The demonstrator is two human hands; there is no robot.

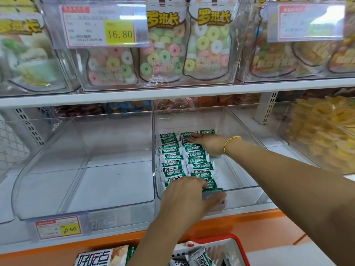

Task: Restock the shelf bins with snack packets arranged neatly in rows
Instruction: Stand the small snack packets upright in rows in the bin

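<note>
Both arms are reaching into the clear bin (242, 129) on the lower shelf, middle one of the row. The green snack packets (171, 151) lie in it in two rows, front to back, overlapping like shingles and hard against the bin's left wall. The right part of the bin floor is bare. One more green packet sits at the back, just right of the 2nd row.

The right hand (208, 144) is at the far end of the 2nd row, fingers straight and together, pointing left and lying flat on the top pkts there. Nothing is gripped, just pressing. There's a gold bracelet (231, 142) on that wrist.

The left hand (189, 196) is at the bin's front edge, fingers bent down over the nearest pkts of both rows, thumb stretched out to the right along the front wall. It may be pinching a packet btwn thumb and fingers, but the hand covers that spot, so I can't tell.

The next bin (86, 169) to the left has a price tag (58, 228) reading 8.60 below it. To the right is a bin w/ yellow chips (326, 135). On the shelf above are bags of ring candy (163, 54) behind a 16.80 tag (101, 25). Down by the person's waist is a red basket (243, 252) holding more pkts of the same brand, and a big bag (99, 256) sits left of it.
</note>
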